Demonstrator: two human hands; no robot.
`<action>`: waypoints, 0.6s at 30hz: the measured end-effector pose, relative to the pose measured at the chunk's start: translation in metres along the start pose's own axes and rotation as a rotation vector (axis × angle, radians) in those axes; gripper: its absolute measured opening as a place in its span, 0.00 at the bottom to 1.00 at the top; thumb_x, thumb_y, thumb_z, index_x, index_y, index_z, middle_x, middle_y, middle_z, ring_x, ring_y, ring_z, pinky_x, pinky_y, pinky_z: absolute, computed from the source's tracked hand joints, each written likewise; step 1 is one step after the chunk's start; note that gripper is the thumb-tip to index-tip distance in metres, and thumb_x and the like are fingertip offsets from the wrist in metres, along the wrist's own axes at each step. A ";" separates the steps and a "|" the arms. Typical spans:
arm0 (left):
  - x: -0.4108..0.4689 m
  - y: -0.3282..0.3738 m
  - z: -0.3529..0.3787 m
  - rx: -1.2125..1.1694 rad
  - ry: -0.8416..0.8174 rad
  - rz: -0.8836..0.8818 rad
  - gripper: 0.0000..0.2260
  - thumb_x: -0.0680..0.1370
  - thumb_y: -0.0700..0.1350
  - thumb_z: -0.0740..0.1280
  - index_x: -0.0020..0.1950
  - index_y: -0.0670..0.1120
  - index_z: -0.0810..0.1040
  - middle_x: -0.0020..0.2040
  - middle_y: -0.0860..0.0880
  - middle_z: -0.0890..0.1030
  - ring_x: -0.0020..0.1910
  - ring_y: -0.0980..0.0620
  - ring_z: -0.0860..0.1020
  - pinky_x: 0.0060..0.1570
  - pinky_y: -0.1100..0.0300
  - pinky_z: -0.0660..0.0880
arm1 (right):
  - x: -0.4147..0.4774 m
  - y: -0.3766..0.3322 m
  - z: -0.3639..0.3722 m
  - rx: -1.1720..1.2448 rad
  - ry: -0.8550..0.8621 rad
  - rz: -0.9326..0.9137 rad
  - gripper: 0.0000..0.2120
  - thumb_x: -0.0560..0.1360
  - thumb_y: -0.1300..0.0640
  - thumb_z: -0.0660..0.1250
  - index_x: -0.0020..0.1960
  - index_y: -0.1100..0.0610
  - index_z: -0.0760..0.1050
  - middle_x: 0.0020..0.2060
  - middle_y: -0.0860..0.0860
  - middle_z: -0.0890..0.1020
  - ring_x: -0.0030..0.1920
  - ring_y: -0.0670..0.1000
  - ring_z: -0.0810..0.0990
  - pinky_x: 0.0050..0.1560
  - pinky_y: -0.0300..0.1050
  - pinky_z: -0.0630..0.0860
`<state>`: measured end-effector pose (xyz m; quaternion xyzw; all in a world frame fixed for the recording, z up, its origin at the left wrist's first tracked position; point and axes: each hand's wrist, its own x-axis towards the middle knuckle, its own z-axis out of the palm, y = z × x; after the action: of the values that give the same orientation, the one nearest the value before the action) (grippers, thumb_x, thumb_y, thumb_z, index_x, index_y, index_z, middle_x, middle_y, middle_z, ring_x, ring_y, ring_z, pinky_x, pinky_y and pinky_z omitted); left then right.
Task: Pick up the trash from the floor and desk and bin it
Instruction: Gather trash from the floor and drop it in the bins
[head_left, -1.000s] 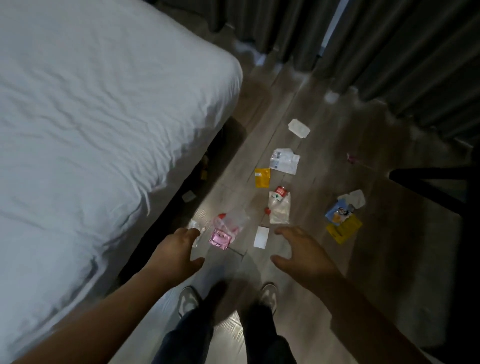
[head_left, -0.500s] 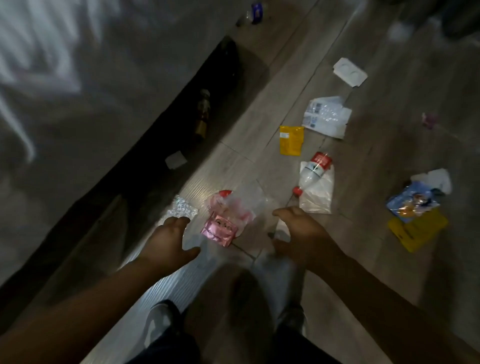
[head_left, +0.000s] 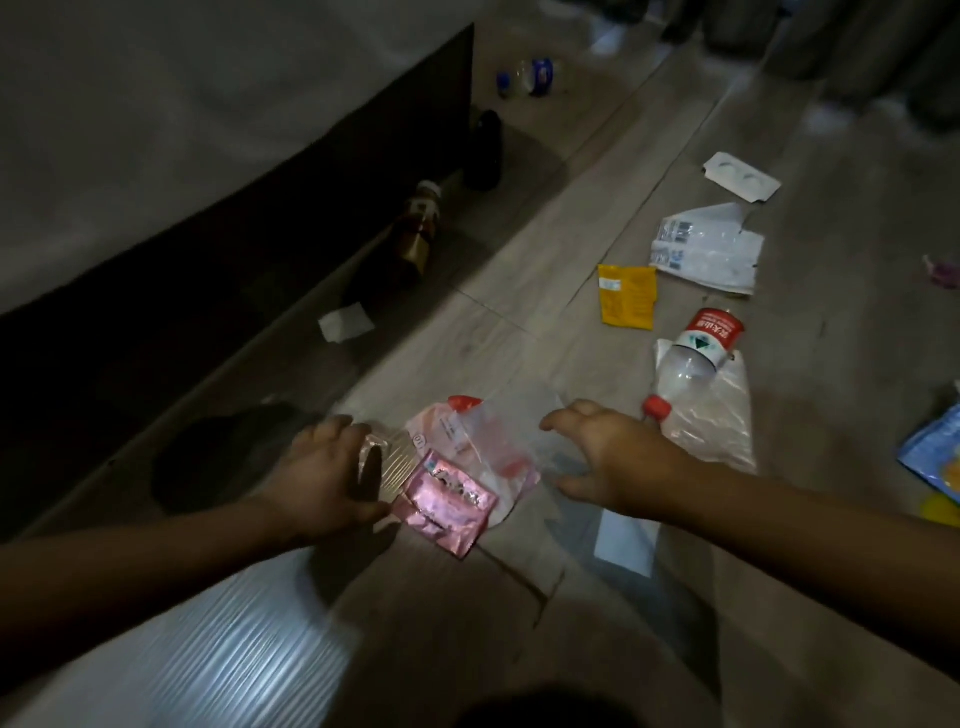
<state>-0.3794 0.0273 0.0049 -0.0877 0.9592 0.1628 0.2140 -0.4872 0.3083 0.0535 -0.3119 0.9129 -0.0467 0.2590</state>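
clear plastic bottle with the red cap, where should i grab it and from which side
Probably grip the clear plastic bottle round its bare middle, between red cap and label, from above with the nearer right hand. It lies flat on a clear plastic bag.

wrappers (head_left: 441, 499), bottle (head_left: 693, 364) on floor (head_left: 545, 249)

Bare floor (head_left: 519, 249) gives us an open lane between the dark bed base (head_left: 234, 270) and the litter. A brown bottle (head_left: 415, 234) and a paper scrap (head_left: 345, 322) crowd the bed side. The pink wrapper (head_left: 441, 506) and clear bag (head_left: 498, 431) fill the gap between our left hand (head_left: 322, 478), curled round a ridged packet (head_left: 389, 462), and our spread right hand (head_left: 608, 457). A crushed bottle (head_left: 691, 364) lies near the right hand's outer side.
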 end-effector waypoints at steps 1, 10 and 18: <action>-0.002 -0.001 -0.002 -0.001 -0.001 -0.042 0.43 0.66 0.63 0.72 0.75 0.52 0.57 0.74 0.46 0.59 0.71 0.45 0.61 0.68 0.52 0.65 | -0.007 0.000 0.000 0.027 0.004 0.008 0.30 0.73 0.48 0.68 0.72 0.51 0.63 0.67 0.53 0.69 0.64 0.53 0.73 0.62 0.46 0.71; 0.020 0.016 0.021 -0.102 -0.027 -0.048 0.46 0.65 0.65 0.72 0.75 0.50 0.56 0.73 0.45 0.60 0.69 0.44 0.64 0.63 0.54 0.69 | -0.033 0.017 0.029 0.041 -0.037 0.111 0.35 0.72 0.43 0.68 0.75 0.48 0.58 0.73 0.49 0.64 0.67 0.52 0.71 0.62 0.46 0.72; 0.026 0.012 0.037 -0.062 -0.080 -0.099 0.52 0.62 0.68 0.72 0.76 0.57 0.44 0.78 0.48 0.44 0.75 0.38 0.49 0.70 0.40 0.61 | -0.044 0.033 0.045 -0.038 0.016 0.224 0.35 0.71 0.38 0.67 0.73 0.46 0.60 0.69 0.48 0.71 0.64 0.49 0.73 0.60 0.43 0.70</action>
<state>-0.3913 0.0484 -0.0346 -0.1349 0.9389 0.1848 0.2573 -0.4530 0.3644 0.0259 -0.2122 0.9448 -0.0027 0.2495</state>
